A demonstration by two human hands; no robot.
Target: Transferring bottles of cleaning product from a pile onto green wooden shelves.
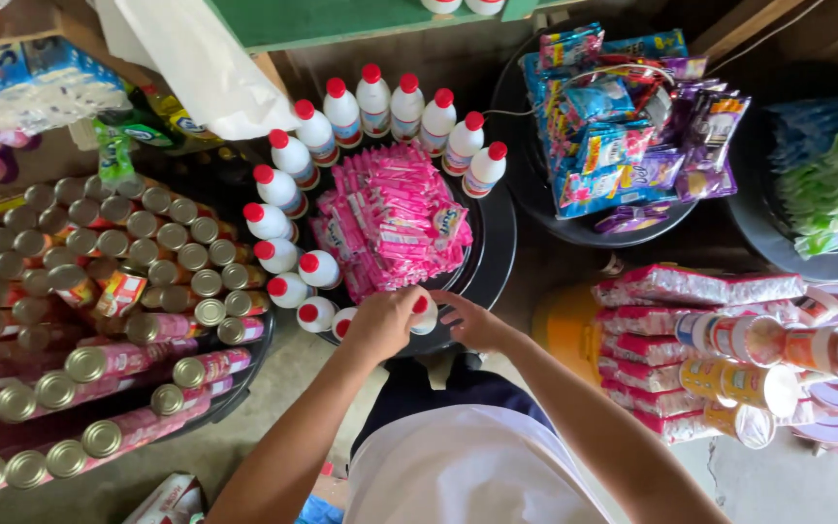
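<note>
1. Your black round tray (497,254) in the middle carries white bottles with red caps (343,113) around its rim and a heap of pink sachets (395,218) inside the ring.
2. The tray on the left (241,388) is packed with tin cans (147,233), some standing, some lying down.
3. The black tray at upper right (535,209) holds blue and purple sachet packs (613,126).
4. Bare concrete floor (288,378) shows between them.

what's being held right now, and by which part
The left hand holds a small white bottle with a red cap by its upper end, near the cap, at the near rim of the black tray. The right hand touches it from the other side.
</note>
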